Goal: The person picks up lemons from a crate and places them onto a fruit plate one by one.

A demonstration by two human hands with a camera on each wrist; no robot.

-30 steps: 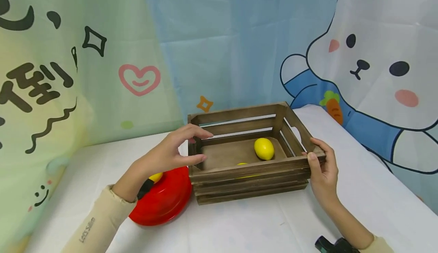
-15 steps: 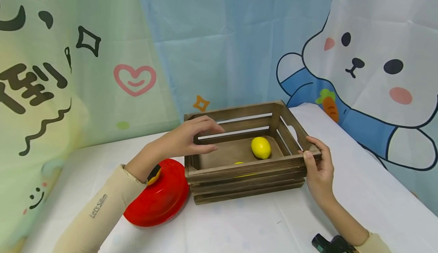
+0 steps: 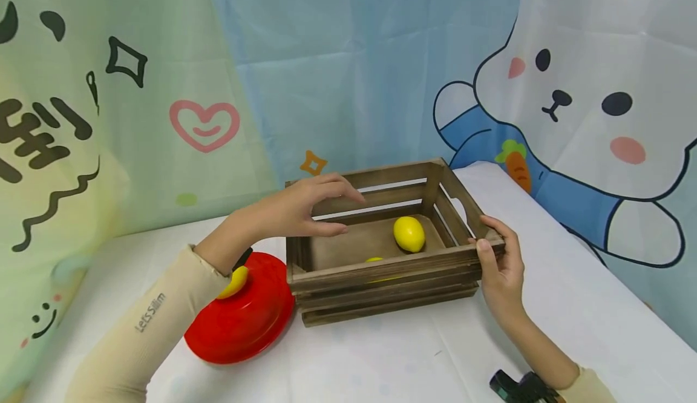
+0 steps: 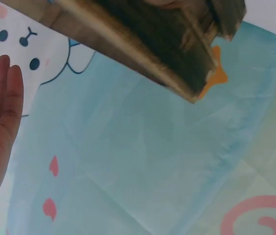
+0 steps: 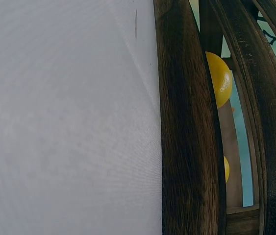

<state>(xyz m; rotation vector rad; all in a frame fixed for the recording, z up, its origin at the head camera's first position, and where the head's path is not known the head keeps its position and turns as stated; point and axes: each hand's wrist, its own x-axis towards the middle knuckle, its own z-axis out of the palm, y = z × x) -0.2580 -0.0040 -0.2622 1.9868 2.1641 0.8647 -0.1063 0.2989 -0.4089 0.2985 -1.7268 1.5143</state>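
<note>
A dark wooden slatted crate [image 3: 381,273] stands on the white table. One yellow lemon [image 3: 409,233] lies on its floor at the right. A second lemon [image 3: 373,260] peeks over the front slat. My left hand [image 3: 337,212] hovers over the crate's left back part, fingers loosely extended [image 4: 3,98] and holding nothing. My right hand [image 3: 487,236] grips the crate's front right corner, thumb on the front slat and fingers curled over the rim. The right wrist view shows the crate slats [image 5: 187,147] close up, with both lemons [image 5: 218,78] behind them.
A red plate [image 3: 239,324] lies just left of the crate, with a yellow fruit [image 3: 234,282] on it partly hidden by my left forearm. A printed cartoon curtain [image 3: 544,88] hangs close behind the table. White tablecloth [image 5: 64,122] lies in front of the crate.
My left hand has moved right and farther over the crate's left side. My right hand has kept its grip on the front right corner. The view has drifted slightly.
</note>
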